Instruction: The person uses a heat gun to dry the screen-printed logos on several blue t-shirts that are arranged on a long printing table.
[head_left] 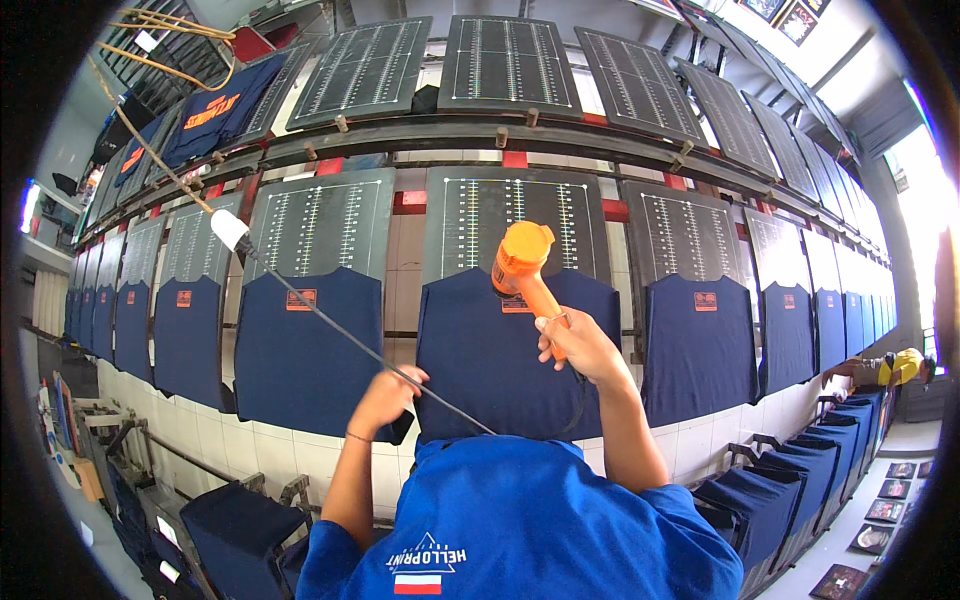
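My right hand (585,348) is wrapped around the handle of an orange heat gun (530,280). I hold it above a navy T-shirt (470,350) with a small orange print near its neck, spread on a dark board (465,215) with white scale marks. The gun's body covers part of that print. To the left, my left hand (385,400) has its fingers curled around a dark power cable (335,325). The cable slants up to a white connector (230,230), joined to a tan cord (150,145).
Boards with navy shirts run in a long row to both sides, including one shirt (305,355) at left and another (700,345) at right. A metal rail (400,135) lies beyond. Draped navy shirts (245,530) hang behind me. A person in yellow (905,368) is far right.
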